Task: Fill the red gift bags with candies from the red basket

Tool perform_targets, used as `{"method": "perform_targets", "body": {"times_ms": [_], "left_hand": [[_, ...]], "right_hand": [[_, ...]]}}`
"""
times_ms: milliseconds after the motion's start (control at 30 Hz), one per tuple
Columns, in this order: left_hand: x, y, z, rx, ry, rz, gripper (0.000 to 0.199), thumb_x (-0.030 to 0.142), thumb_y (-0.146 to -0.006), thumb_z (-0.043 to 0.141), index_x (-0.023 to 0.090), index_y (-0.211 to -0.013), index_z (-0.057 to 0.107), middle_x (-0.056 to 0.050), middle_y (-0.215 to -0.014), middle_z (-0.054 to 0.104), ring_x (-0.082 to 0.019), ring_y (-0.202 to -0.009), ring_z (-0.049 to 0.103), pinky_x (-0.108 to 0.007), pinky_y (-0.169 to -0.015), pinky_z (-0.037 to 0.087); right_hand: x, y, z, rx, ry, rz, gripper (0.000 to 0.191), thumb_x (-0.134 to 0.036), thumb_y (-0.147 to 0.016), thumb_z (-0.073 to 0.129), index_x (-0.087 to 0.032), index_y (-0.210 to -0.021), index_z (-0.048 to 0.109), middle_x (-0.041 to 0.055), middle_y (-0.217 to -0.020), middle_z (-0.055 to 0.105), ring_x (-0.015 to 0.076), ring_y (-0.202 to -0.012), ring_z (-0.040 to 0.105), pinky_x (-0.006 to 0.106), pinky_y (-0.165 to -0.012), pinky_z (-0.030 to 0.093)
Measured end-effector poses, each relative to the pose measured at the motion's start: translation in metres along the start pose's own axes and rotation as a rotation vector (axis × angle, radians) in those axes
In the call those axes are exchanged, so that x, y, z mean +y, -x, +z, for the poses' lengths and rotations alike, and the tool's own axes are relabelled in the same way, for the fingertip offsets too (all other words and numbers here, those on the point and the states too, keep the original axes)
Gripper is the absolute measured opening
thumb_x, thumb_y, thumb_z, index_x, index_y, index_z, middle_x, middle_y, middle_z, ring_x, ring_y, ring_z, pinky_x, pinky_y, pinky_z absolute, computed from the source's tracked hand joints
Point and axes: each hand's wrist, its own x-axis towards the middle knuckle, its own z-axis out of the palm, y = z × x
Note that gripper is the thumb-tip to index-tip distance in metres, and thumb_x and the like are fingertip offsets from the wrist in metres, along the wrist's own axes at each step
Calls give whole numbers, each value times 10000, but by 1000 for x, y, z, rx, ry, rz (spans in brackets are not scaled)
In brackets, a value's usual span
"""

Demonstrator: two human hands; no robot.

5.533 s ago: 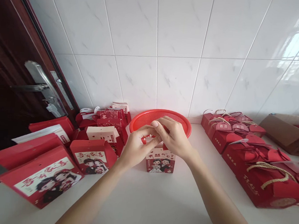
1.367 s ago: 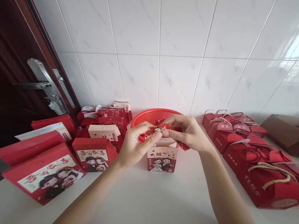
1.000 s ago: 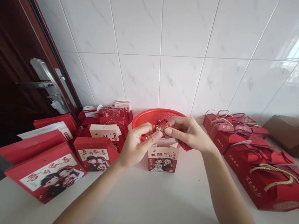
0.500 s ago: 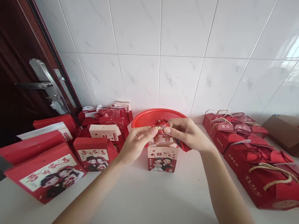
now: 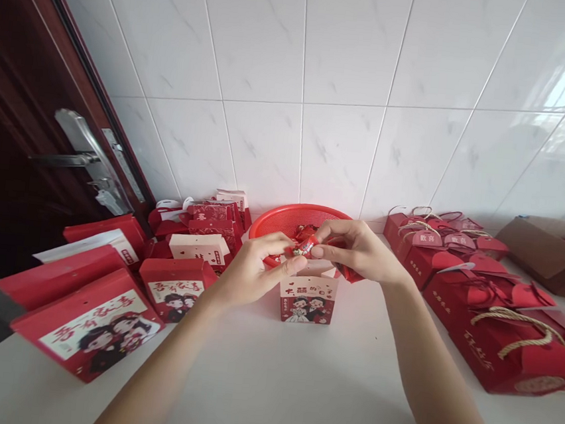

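A small red wrapped candy [image 5: 305, 245] is held up between both hands, above a small open box [image 5: 306, 302] with a cartoon couple on its front. My left hand [image 5: 262, 263] pinches the candy's left side. On its right side, the thumb and fingers of my right hand [image 5: 353, 249] grip it, and more red wrapping shows under that palm. Behind the hands sits a red mesh basket [image 5: 282, 217] with red items in it, partly hidden by the fingers.
Red and cream gift boxes [image 5: 96, 327] stand on the left of the white table [image 5: 265, 390]. Red boxes with rope handles [image 5: 491, 325] line the right side. A brown carton [image 5: 538, 256] is at the back right. A tiled wall rises behind.
The candy between my hands has turned and sits slightly lower. My left hand's fingers have shifted, with the thumb lower. The view has moved very slightly.
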Motion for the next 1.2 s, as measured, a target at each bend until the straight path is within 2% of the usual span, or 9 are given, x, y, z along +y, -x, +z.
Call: {"method": "perform_targets", "body": {"times_ms": [100, 167, 267, 400, 533, 733, 900, 1033, 1200], "left_hand": [[-4, 1, -9, -3, -274, 7, 257, 400, -928, 596, 221, -879, 774, -58, -1092, 658, -205, -984, 638, -323, -900, 484], [-8, 1, -10, -73, -334, -61, 268, 410, -936, 572, 253, -905, 786, -53, -1162, 648, -213, -1005, 647, -332, -897, 493], [-12, 1, -5, -190, -301, -167, 246, 406, -914, 594, 274, -992, 787, -52, -1141, 678, -228, -981, 670, -329, -852, 514], [-16, -2, 3, -254, -200, -200, 275, 380, -893, 621, 245, -1083, 768, -54, -1045, 741, -241, -959, 681, -324, -842, 513], [-20, -4, 5, -252, -75, -268, 349, 471, -933, 550, 219, -993, 784, -38, -1017, 772, -256, -972, 689, -330, -861, 517], [-23, -5, 4, -262, -4, -328, 366, 474, -806, 724, 245, -1090, 762, -42, -1190, 739, -294, -1171, 638, -382, -1023, 474], [-24, -4, 4, -248, 11, -393, 411, 501, -766, 757, 241, -1084, 751, -60, -1243, 712, -292, -1186, 628, -386, -1001, 502], [-27, -3, 5, -231, 21, -379, 387, 481, -767, 756, 244, -1073, 753, -71, -1274, 697, -310, -1183, 629, -418, -989, 511], [-25, -4, 8, -170, -34, -320, 265, 443, -783, 743, 229, -938, 762, -73, -1086, 754, -298, -1038, 682, -441, -952, 516]], "right_hand": [[0, 2, -6, 61, 204, 5, 225, -327, -860, 679, -150, -729, 631, -15, -656, 565, 66, -526, 409, 228, -478, 323], [-1, 4, -10, 50, 316, 34, 196, -275, -859, 647, -155, -706, 621, -17, -645, 554, 75, -544, 415, 237, -506, 339], [-2, 5, -13, -5, 382, 77, 141, -252, -840, 637, -157, -737, 644, -11, -666, 573, 86, -560, 438, 244, -526, 356], [-3, 7, -15, -42, 369, 86, 109, -244, -831, 636, -155, -785, 676, -5, -687, 601, 86, -551, 459, 239, -520, 364], [-4, 7, -14, -80, 374, 92, 102, -244, -826, 644, -158, -794, 689, 1, -705, 627, 94, -571, 479, 235, -524, 373], [2, 1, -3, -38, 564, 170, 103, -144, -796, 610, -167, -696, 625, -10, -628, 596, 88, -529, 440, 241, -512, 331], [2, -1, -2, 75, 352, 73, 143, -300, -869, 600, -170, -817, 629, 14, -748, 616, 113, -625, 489, 255, -568, 393], [-5, 0, -2, 90, 22, 43, 181, -174, -874, 478, -166, -952, 641, 53, -939, 659, 135, -769, 591, 284, -700, 498], [-3, 0, -1, 86, -158, 34, 340, -164, -795, 671, -182, -1130, 615, 69, -1051, 679, 173, -931, 643, 338, -836, 542]]}}
